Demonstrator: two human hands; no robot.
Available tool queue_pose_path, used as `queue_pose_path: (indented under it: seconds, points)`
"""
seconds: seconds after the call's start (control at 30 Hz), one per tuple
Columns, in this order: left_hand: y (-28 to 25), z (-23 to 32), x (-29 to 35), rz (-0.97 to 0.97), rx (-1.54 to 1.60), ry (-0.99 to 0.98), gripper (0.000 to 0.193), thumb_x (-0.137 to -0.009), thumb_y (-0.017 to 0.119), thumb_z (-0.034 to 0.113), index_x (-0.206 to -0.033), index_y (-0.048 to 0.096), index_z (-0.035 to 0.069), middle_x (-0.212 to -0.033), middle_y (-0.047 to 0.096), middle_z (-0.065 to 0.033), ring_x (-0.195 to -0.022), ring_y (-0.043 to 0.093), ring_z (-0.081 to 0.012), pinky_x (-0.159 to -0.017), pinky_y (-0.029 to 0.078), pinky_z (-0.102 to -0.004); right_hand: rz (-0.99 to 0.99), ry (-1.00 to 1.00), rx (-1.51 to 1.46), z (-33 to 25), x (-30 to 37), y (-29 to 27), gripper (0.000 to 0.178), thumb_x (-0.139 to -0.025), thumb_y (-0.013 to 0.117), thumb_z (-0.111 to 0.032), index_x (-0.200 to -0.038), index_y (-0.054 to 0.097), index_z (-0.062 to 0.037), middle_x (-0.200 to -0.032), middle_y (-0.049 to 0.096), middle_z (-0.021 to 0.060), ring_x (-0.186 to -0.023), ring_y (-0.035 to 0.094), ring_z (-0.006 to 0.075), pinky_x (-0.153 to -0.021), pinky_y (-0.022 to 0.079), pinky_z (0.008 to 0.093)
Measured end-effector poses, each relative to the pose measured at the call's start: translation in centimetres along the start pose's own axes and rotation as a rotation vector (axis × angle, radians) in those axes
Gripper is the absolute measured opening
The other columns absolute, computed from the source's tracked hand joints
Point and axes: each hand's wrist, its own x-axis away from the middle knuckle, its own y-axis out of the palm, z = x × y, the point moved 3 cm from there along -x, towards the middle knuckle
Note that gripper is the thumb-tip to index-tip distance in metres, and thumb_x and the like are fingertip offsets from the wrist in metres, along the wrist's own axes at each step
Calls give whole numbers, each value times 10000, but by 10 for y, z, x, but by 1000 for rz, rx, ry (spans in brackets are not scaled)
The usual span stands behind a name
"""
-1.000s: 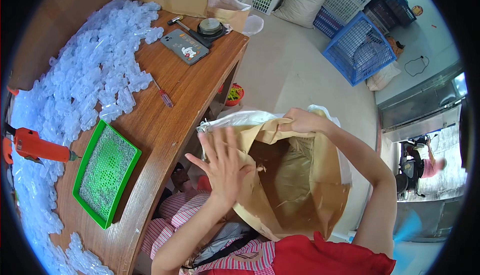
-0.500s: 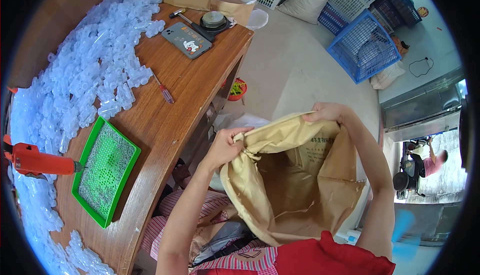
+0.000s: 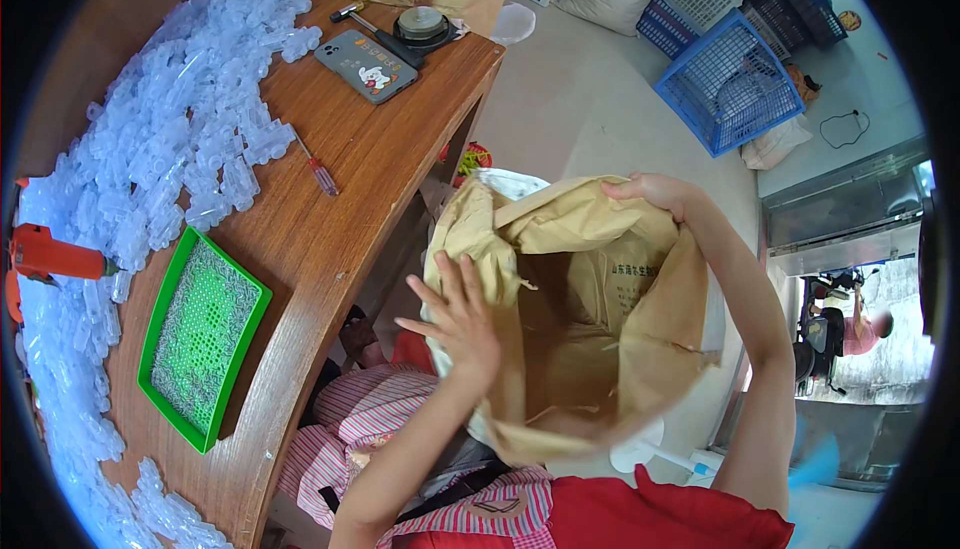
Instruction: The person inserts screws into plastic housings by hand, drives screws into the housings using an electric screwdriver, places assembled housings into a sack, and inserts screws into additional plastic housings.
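A large tan paper sack (image 3: 575, 349) hangs in front of me with its mouth wide, showing its brown inside. My right hand (image 3: 655, 194) grips the far rim of the sack, thumb over the folded edge. Against the sack's left outer side, my left hand (image 3: 462, 319) lies with its fingers spread, holding nothing. The sack's near rim is slightly blurred, and its bottom is out of sight.
To the left, a wooden table (image 3: 330, 239) bears a heap of clear plastic pieces (image 3: 180, 109), a green tray (image 3: 205, 339) with small metal bits, a red power tool (image 3: 60, 254), a screwdriver (image 3: 318, 164), a phone (image 3: 367, 66) and a hammer (image 3: 375, 29). Blue crates (image 3: 730, 84) stand beyond.
My left hand has let go of the sack's rim, moved down and spread its fingers on its side. The sack has shifted slightly left; my right hand still grips it.
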Motion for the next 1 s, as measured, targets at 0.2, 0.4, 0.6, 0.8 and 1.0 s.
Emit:
queue_pose_path:
  seconds: [0.2, 0.4, 0.6, 0.8, 1.0]
  points:
    - [35, -40, -34, -617, 1194, 172, 875, -738, 528, -119, -1482, 260, 255, -1344, 505, -200, -1121, 581, -297, -858, 516, -368, -154, 101, -322, 61, 0, -72, 472, -811, 718, -278, -1158, 595, 17, -1060, 662, 131, -921, 649, 205, -843, 515, 350]
    - [47, -23, -81, -1010, 2288, -289, 698, -680, 427, -195, -1328, 524, 47, -1211, 610, -80, -1031, 607, -142, -879, 474, -241, 126, -30, -87, 73, -13, -116, 490, -805, 717, -280, -1169, 582, 18, -1064, 660, 150, -878, 653, 251, -788, 518, 372]
    - [28, 11, -107, -1037, 2414, -378, 664, -683, 391, -188, -1296, 534, 25, -1121, 635, -118, -950, 651, -203, -795, 548, -321, 819, -784, 1018, 25, 32, -36, 611, -785, 677, -264, -1332, 469, -89, -1304, 506, 207, -1195, 475, 348, -1032, 337, 405]
    - [76, 10, -133, -1207, 2588, -810, 430, -643, 418, -70, -1049, 558, -61, -926, 622, -200, -831, 657, -357, -739, 571, -481, -458, 79, 739, 46, 60, 87, 538, -905, 456, -200, -1430, 341, -187, -983, 647, 176, -826, 633, 287, -688, 492, 389]
    - [101, 21, -139, -1106, 2747, -1033, 283, -645, 437, -21, -903, 551, -41, -845, 603, -185, -777, 620, -349, -770, 546, -477, -87, -282, 656, 143, 61, 145, 173, -829, 509, -103, -818, 639, 10, -867, 663, 228, -733, 599, 420, -738, 484, 436]
